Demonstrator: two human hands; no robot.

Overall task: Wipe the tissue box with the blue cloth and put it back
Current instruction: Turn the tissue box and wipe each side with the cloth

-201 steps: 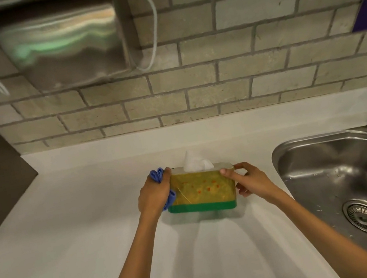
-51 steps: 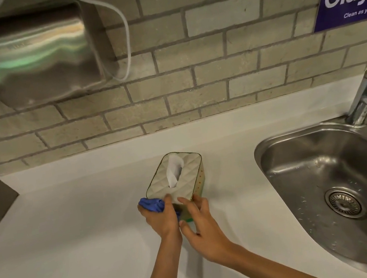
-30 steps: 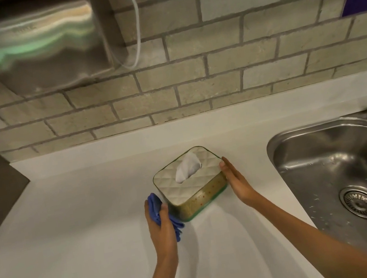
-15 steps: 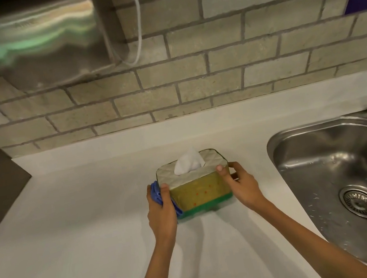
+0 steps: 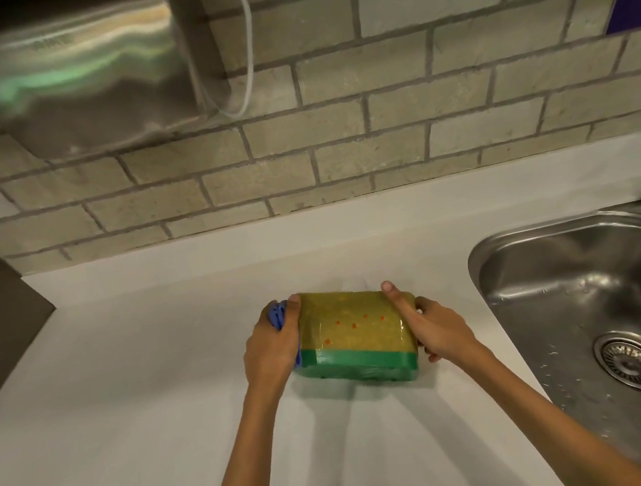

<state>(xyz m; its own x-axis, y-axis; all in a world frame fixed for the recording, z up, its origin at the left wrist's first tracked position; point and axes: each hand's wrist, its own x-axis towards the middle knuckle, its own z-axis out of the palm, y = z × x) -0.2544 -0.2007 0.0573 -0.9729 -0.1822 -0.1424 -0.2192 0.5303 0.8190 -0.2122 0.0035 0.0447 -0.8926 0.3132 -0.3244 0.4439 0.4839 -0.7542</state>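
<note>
We have the tissue box (image 5: 356,331) tipped back mid-tabletop (image 5: 125,399), long axis left-right parallel to the back edge, left hand (image 5: 270,349) pressing the blue cloth (image 5: 278,316) on its left end, right hand (image 5: 434,325) gripping the right end.

tissue box (image 5: 355,327): mustard, green base, tipped away | blue cloth (image 5: 279,320): bunched at left end, mostly hidden

steel sink (image 5: 569,287), hand dryer (image 5: 73,72), brick wall (image 5: 378,141)
</note>
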